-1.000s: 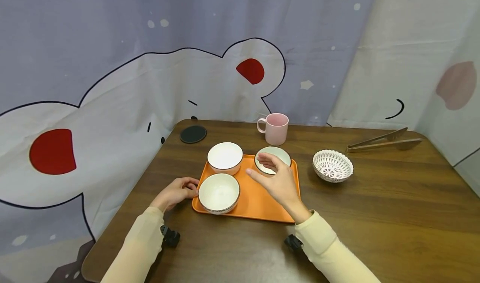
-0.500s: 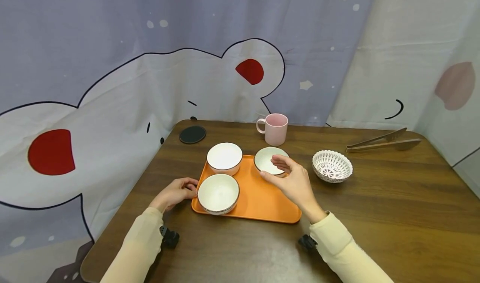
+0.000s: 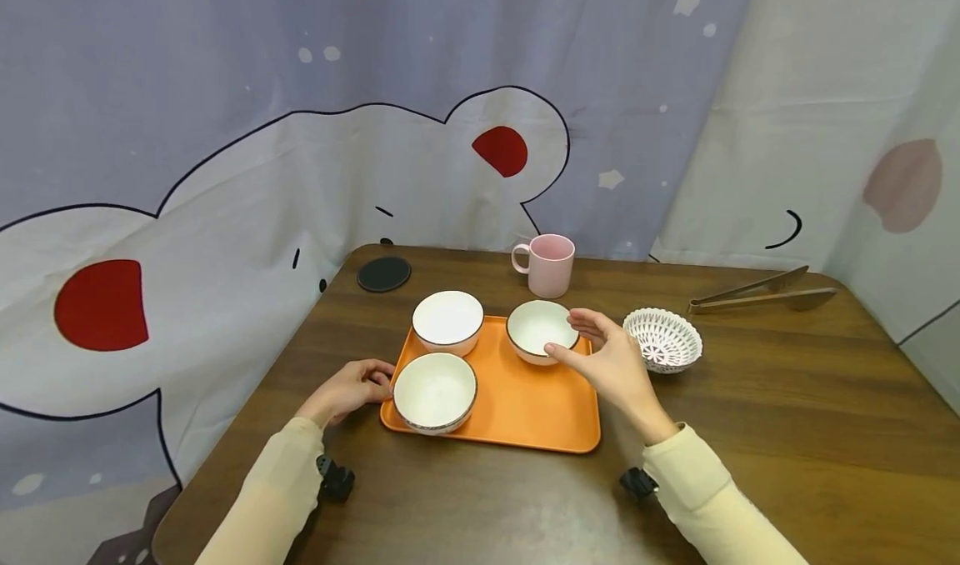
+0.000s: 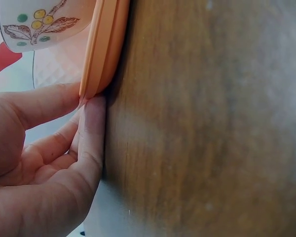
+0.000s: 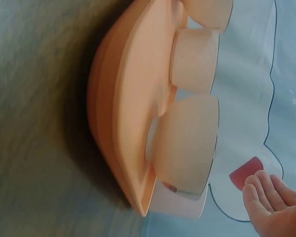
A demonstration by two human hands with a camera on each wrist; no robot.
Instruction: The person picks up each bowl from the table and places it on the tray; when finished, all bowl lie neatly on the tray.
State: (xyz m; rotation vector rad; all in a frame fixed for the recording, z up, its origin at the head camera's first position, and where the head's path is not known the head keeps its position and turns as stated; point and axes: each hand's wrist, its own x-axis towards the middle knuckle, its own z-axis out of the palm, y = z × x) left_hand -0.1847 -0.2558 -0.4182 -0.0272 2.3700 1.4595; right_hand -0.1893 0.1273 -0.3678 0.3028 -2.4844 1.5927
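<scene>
My left hand is at the left edge of an orange tray. The left wrist view shows the thumb on the tray rim and a finger beneath it, pinching the edge. Three white bowls stand on the tray: a dark-rimmed one at front left, another behind it, and a third at back right. Beside that third bowl is my right hand, thumb and fingers spread apart with nothing between them. In the right wrist view its fingers appear apart from the nearest bowl.
Just right of my right hand sits a white openwork basket, partly overlapped by the hand. Metal tongs lie at the back right. A pink mug stands behind the tray, and a black round coaster lies at the back left.
My right hand has moved right, from in front of the back-right bowl to its right side. The left hand has kept its place at the tray edge.
</scene>
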